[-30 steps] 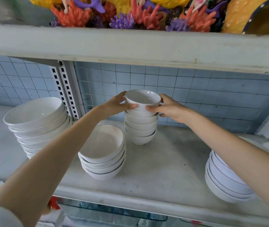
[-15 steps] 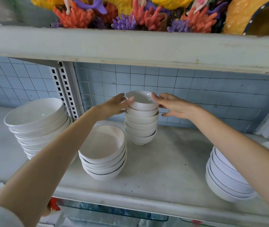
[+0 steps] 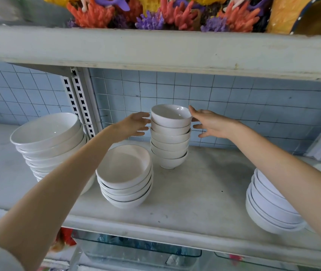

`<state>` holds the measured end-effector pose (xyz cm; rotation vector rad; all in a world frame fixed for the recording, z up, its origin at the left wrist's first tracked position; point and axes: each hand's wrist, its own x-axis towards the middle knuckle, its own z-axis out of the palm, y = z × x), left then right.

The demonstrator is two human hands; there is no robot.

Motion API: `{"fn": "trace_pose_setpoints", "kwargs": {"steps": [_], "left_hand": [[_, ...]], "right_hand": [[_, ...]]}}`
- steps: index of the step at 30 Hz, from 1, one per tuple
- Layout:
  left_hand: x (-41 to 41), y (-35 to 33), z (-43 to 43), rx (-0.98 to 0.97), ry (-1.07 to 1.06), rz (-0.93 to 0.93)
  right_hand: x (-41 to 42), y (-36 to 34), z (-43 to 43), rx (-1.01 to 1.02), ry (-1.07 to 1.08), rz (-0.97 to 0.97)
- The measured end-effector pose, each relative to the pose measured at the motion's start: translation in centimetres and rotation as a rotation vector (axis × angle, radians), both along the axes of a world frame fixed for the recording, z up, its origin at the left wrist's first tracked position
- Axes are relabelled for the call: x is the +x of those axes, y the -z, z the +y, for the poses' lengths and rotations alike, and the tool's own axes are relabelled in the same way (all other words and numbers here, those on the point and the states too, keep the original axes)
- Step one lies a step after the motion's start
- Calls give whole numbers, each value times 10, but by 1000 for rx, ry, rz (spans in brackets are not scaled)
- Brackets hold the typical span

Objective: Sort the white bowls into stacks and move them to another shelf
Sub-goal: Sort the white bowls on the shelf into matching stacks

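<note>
- Small stack [image 3: 169, 145] of white bowls stands centre frame, at the back of the shelf [image 3: 194, 194].
- Left hand [image 3: 133, 125] and right hand [image 3: 213, 125] flank its top, fingers straight and spread, gripping nothing.
- Mid stack [image 3: 125, 177] sits just in front.

4 white bowl stacks [image 3: 169, 136], upright, on shelf [image 3: 204, 192]

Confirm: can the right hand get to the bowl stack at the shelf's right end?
Probably yes. The right hand is open and holds nothing, beside the tall stack of small bowls; only bare shelf lies between it and the right-end stack.
</note>
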<state>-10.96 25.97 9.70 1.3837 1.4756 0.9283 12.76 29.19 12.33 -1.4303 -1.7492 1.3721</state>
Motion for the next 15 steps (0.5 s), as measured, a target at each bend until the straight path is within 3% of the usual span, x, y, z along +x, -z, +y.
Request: {"fn": "trace_pose_setpoints", "kwargs": {"steps": [4, 15], "left_hand": [[4, 0, -5, 21, 62, 103], [10, -1, -11, 33, 56, 85]], "right_hand": [[-3, 3, -4, 25, -23, -19], [-8, 10, -11, 65, 3, -39]]}}
